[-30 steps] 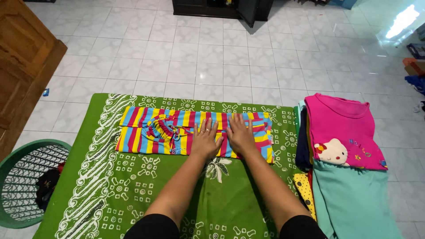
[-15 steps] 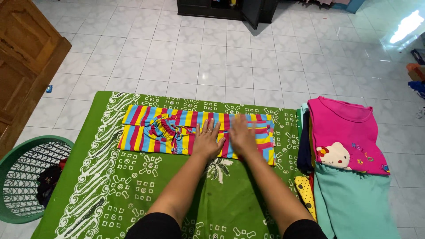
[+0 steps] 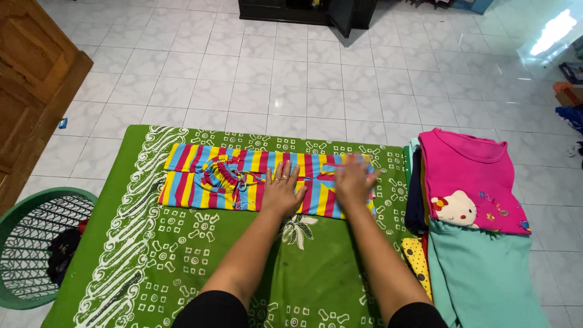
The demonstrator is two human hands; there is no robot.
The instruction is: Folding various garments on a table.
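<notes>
Pressing flat with fingers spread, the left hand (image 3: 281, 191) rests on the middle of the striped garment (image 3: 225, 176) lying on the green cloth (image 3: 182, 255). The right hand (image 3: 355, 179) lies open on its right end, blurred, hiding that edge. Beside them, a pink shirt (image 3: 467, 176) tops a pile; a green basket (image 3: 30, 243) is cut off.

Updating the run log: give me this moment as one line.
left hand: flat on striped garment | right hand: flat on its right end, blurred | garment: folded strip on green patterned cloth | folded clothes stack: right
</notes>
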